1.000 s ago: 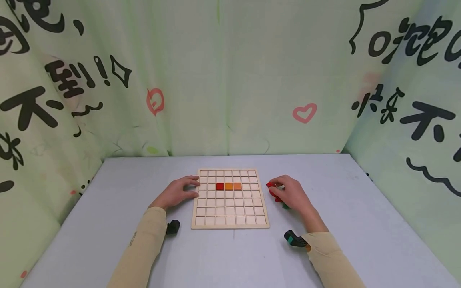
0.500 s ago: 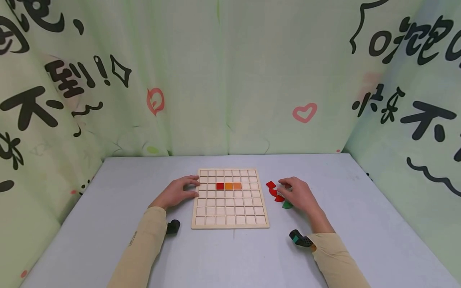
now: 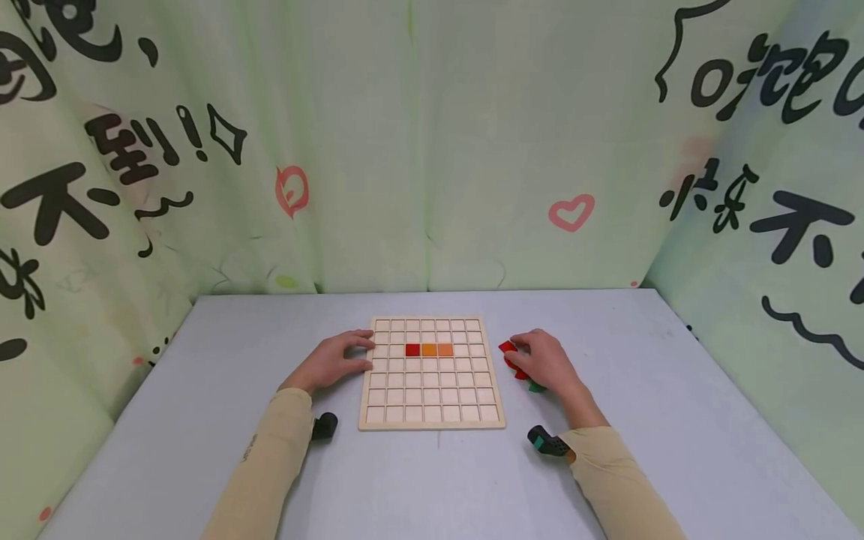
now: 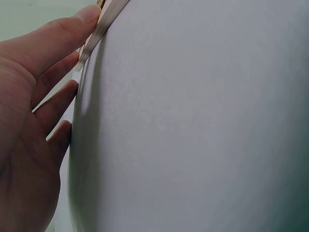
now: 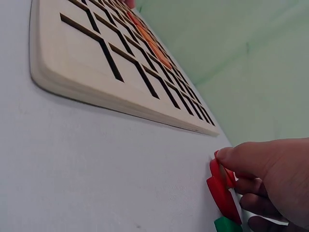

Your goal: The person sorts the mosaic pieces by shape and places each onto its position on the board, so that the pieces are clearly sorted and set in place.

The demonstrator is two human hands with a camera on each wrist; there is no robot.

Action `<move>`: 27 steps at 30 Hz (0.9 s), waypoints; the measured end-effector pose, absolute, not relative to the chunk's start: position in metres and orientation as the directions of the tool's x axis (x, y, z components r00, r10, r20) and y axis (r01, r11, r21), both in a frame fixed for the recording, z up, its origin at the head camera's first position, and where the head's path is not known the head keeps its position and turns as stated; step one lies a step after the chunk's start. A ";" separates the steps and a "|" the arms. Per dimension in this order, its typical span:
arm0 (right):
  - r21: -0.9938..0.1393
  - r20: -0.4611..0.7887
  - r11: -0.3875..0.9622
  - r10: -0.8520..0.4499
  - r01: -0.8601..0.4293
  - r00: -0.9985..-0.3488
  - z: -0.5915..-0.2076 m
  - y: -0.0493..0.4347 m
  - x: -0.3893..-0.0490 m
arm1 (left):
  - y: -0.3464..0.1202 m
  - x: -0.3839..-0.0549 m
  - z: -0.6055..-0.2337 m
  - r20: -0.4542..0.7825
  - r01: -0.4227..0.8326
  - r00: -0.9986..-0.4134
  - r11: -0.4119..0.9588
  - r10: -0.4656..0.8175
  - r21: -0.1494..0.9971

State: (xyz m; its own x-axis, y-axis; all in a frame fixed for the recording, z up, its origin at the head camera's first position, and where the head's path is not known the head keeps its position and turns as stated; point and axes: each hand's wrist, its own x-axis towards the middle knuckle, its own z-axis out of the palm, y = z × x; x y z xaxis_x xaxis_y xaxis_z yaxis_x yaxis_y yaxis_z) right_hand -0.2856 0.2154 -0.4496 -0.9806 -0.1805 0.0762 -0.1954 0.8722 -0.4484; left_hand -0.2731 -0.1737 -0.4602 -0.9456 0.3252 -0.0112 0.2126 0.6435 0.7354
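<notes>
A wooden grid board (image 3: 432,427) lies flat on the table, with a dark red square tile (image 3: 412,349) and two orange tiles (image 3: 436,349) side by side in one row of its cells. My left hand (image 3: 334,360) rests against the board's left edge, fingers spread and fairly straight, thumb touching the rim in the left wrist view. Right of the board, my right hand (image 3: 540,361) is over a short line of loose pieces. In the right wrist view its thumb and a finger pinch a red piece (image 5: 214,167). Beneath are another red piece (image 5: 223,199) and a green piece (image 5: 227,224).
The white table (image 3: 432,487) reaches back to a pale green curtain (image 3: 432,150) with black writing, which also hangs at both sides. A black wrist camera (image 3: 325,426) sits below the left hand, and another wrist camera (image 3: 547,441) below the right.
My right hand drew back to the right half a second ago, baring the red and green pieces, and is now over them again. The left hand and the board have stayed still.
</notes>
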 end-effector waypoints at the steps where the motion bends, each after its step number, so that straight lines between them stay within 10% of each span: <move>1: -0.444 0.072 0.876 -0.176 -0.190 -0.982 -0.450 0.213 -0.286 | -0.174 -0.273 -0.460 -0.012 0.212 -0.946 0.645 0.325 0.735; 27: -0.461 0.134 0.858 -0.182 -0.224 -0.974 -0.456 0.200 -0.290 | -0.174 -0.273 -0.460 -0.010 0.211 -0.947 0.642 0.322 0.737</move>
